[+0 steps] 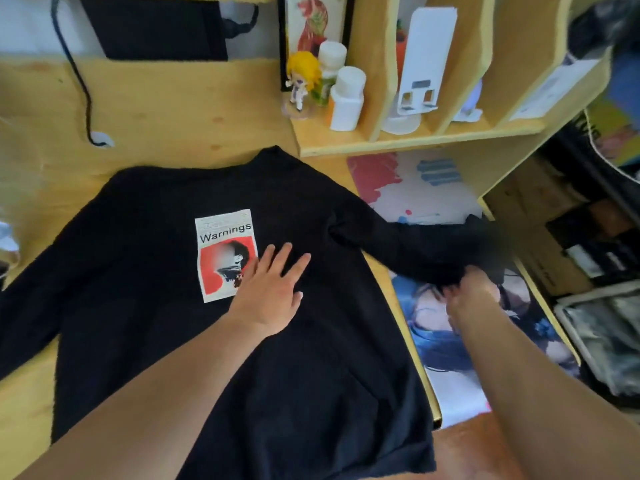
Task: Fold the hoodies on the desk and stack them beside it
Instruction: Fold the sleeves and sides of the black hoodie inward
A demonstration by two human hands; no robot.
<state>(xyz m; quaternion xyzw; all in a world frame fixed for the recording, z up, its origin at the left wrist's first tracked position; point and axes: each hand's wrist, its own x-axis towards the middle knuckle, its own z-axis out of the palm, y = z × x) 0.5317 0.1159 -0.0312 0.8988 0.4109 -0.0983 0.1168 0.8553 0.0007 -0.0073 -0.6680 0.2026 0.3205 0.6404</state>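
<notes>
Right grip (464, 296) pinches the cuff end of the black hoodie's sleeve (398, 244), fingers curled into the fabric, out over the printed desk mat (446, 348). Left grip (273, 292) is spread flat, fingers straight, pressing the hoodie (311, 358) chest just beside the "Warnings" print (225, 254), fingertips overlapping its lower right corner. Hoodie lies flat, print up, on the wooden tabletop (156, 109), collar away from the person, hem toward them; its other sleeve runs off to the far side from the right grip, well apart. Beyond the left grip: wooden shelf unit (415, 140) with two white bottles (346, 98) and a yellow-haired figurine (301, 81). Black cable (79, 81) trails across the tabletop further out.
</notes>
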